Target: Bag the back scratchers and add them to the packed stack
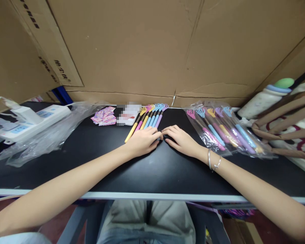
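Both my hands rest on the black table, fingertips meeting at its middle. My left hand lies over the lower ends of a row of several loose coloured back scratchers, its fingers curled down onto the handles. My right hand lies flat with fingers stretched toward the same handle ends; a bracelet is on its wrist. To the right sits a clear plastic bag of several more back scratchers.
A white power strip lies on crumpled clear plastic at the left. A pile of small pink packets and a white card lie behind. A bottle and a bag stand at the right. Cardboard walls the back.
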The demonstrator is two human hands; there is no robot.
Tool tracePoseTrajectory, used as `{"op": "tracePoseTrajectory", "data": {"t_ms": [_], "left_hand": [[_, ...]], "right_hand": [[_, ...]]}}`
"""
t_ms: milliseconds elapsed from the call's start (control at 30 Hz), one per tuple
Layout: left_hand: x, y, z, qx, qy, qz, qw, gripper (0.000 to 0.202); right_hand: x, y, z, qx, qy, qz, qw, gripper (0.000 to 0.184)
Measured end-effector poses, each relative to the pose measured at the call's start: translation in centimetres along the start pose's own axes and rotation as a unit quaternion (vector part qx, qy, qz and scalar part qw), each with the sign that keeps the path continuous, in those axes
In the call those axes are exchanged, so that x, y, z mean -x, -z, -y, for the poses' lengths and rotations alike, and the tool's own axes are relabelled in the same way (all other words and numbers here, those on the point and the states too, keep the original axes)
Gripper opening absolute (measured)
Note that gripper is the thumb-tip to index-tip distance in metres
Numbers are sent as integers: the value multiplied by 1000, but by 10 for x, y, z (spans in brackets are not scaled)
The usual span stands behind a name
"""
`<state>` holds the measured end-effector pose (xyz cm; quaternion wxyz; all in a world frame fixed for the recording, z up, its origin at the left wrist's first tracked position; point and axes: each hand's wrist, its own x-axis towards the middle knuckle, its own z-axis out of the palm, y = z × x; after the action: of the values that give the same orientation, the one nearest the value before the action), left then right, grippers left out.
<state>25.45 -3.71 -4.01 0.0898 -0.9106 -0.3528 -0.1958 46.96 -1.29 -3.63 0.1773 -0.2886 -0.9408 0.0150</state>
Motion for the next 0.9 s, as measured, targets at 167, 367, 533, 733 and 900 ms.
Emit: {"op": "tracePoseTrajectory", "data": {"t_ms": [167,367,533,733,900], "left_hand": [[1,0,0,-9,-1,-9,1000,18],[1,-2,1,1,-3,-8,1000,19],[1,-2,1,-1,-6,-13,1000,19],[0,-2,1,-2,-10,-18,1000,19],[1,2,1,-23,-39,-29,999,18]], "right_hand": [[0,0,-1,-1,2,-2,1000,18],[0,0,-1,0,0,5,1000,18],[0,1,-1,3,4,8,1000,19],[1,1,-1,0,9,7,1000,20],[0,1,-1,-5,9,7,1000,21]]}}
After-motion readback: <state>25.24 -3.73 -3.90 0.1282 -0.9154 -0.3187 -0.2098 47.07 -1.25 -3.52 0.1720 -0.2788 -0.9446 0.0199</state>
